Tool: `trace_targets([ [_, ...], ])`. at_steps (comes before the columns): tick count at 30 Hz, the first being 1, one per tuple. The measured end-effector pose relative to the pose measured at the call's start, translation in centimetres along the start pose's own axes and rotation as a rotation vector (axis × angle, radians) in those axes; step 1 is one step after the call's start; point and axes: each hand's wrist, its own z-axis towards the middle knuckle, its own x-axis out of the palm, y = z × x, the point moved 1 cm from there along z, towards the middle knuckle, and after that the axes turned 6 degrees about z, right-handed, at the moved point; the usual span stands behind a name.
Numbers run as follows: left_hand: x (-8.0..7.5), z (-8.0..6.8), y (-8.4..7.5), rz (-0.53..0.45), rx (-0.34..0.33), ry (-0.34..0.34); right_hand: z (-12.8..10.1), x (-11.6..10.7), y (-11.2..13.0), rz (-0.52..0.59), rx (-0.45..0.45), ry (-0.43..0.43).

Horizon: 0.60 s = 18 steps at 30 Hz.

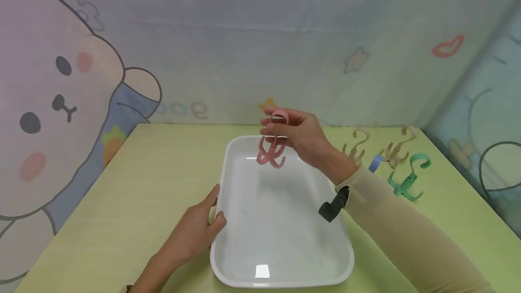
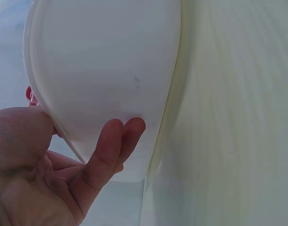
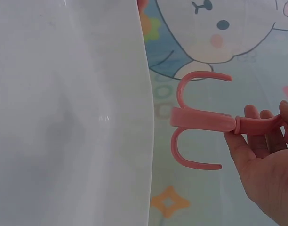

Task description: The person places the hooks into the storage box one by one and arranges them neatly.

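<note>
Holding a pink hook (image 1: 272, 146) up in the air, the right hand (image 1: 303, 137) pinches its top loop between the thumb and fingers. The hook hangs with its curly arms pointing down, right over the far end of the white tray (image 1: 281, 238). It does not touch the tray. Held by the top like this, the hook can dangle freely over the tray.

The left hand (image 1: 195, 234) rests on the tray's left rim. Its grip looks gentle: in the left wrist view the thumb lies on the rim and the fingers (image 2: 111, 141) press up against the outside wall. It seems to hold the tray so it does not slide on the green table (image 1: 134, 193).

More hooks wait on the table to the right of the tray, well apart from it. Two are beige (image 1: 355, 147) (image 1: 399, 148) and one is green (image 1: 409, 177). A small blue thing (image 1: 375, 163) lies between them; it is too small to tell what it is. Behind the table a wall shows a big cartoon bear (image 1: 53, 103).
</note>
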Motion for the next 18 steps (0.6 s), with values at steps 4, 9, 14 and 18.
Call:
trace_targets([
  [4, 0.1, 0.0, 0.0, 0.010, 0.006, -0.011, 0.3, 0.1, -0.3, -0.021, 0.002, 0.004],
  [9, 0.0, -0.1, 0.0, 0.025, 0.003, -0.019, 0.6, 0.2, -0.8, -0.048, 0.011, 0.007],
  [14, 0.0, -0.1, 0.0, 0.035, 0.007, -0.022, 1.0, 0.1, -1.3, -0.058, 0.011, 0.004],
  [18, 0.0, 0.0, -0.1, 0.041, 0.007, -0.025, 1.4, 0.1, -1.7, -0.065, 0.014, 0.005],
])
